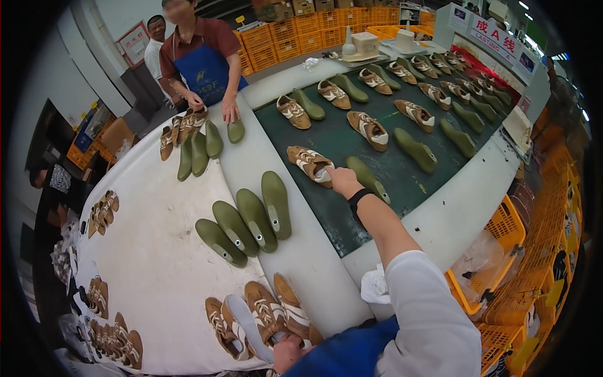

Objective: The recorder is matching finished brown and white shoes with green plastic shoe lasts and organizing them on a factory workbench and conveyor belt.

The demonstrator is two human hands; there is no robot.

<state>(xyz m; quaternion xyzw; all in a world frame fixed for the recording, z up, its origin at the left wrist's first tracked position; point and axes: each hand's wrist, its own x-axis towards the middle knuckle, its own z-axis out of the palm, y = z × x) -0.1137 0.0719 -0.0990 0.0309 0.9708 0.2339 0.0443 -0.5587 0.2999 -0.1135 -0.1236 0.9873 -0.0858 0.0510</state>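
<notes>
My right hand (342, 179) rests on a brown shoe upper (311, 164) on the green belt (339, 141), fingers loosely curled. Left hand (286, 350), by the belt's near side, grips another brown upper (267, 311); green lasts (248, 223) lie w/ it on the white table (157, 264).

I am standing in a shoe factory: a dark green conveyor belt (352, 147) at upper right carries brown shoe uppers (369, 129) and olive shoe lasts (414, 149), with orange crates (295, 31) stacked along the top.
</notes>
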